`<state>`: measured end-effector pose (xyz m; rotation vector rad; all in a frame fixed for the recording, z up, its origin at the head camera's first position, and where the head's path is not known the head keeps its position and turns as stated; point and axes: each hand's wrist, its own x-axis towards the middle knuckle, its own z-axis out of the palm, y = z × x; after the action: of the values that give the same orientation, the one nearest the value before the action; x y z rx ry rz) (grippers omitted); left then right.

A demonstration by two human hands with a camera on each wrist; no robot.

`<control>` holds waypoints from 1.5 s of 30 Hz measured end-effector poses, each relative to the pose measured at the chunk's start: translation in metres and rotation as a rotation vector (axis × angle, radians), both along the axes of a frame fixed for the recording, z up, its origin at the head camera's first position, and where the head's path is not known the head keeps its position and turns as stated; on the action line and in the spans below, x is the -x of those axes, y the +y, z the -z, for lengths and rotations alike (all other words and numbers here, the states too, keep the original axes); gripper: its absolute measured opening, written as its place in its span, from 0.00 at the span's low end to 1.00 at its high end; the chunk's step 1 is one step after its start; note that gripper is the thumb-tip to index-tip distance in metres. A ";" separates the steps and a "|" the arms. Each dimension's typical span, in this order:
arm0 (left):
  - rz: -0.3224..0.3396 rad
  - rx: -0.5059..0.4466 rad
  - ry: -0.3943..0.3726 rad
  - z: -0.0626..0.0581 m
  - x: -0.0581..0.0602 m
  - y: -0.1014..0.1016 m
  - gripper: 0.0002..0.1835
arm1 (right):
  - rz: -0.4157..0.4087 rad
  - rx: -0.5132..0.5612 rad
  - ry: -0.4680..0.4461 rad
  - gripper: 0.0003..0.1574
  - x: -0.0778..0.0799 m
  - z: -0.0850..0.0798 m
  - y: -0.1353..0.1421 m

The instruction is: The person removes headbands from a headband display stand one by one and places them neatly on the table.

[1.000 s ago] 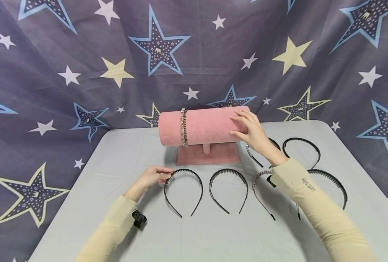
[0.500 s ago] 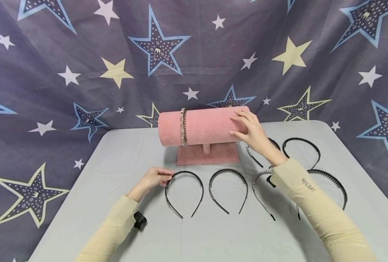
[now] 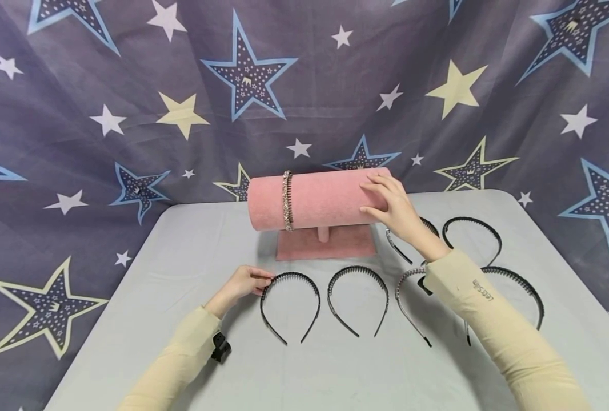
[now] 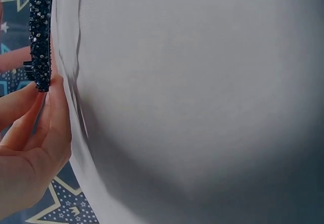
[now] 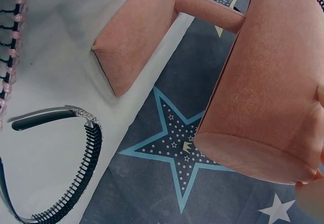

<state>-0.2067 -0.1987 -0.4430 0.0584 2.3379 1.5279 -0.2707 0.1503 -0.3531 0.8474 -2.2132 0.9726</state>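
Note:
My left hand (image 3: pixel 240 287) pinches the upper left side of a black toothed headband (image 3: pixel 313 285) near the front of the table. Up close in the left wrist view, the dark beaded end of the headband (image 4: pixel 40 27) sits between thumb and fingers. A pink padded headband display stand (image 3: pixel 330 200) stands at the back, its roll lying sideways on a short post. Around the roll's left part goes a sparkly headband (image 3: pixel 287 200). My right hand (image 3: pixel 397 208) holds the roll's right end, thumb in front and fingers over the top.
Beside the held headband lies another black toothed headband (image 3: pixel 358 269). Several more are on the right, such as a pale beaded one (image 3: pixel 401 294) and a black one (image 3: pixel 499 242), partly behind my right arm. A star-patterned curtain (image 3: pixel 304 74) hangs behind the table (image 3: pixel 207 228).
My left hand and the pinched headband have shifted slightly right and toward me. The right hand stays on the display stand.

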 end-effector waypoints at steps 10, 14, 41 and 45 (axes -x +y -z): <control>-0.005 0.046 0.008 0.004 0.000 0.003 0.13 | 0.002 -0.002 0.001 0.31 0.001 0.001 0.000; -0.003 0.045 0.013 0.006 0.001 0.003 0.13 | -0.003 -0.002 0.006 0.31 0.001 0.001 0.000; -0.056 0.060 0.319 -0.020 -0.001 0.012 0.15 | -0.003 0.007 0.010 0.30 0.000 0.001 0.000; -0.081 0.087 0.396 -0.033 -0.002 0.017 0.15 | -0.001 0.004 0.007 0.30 0.000 0.001 0.000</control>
<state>-0.2044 -0.1822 -0.4103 0.2710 2.7398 1.5672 -0.2709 0.1499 -0.3540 0.8491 -2.2045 0.9737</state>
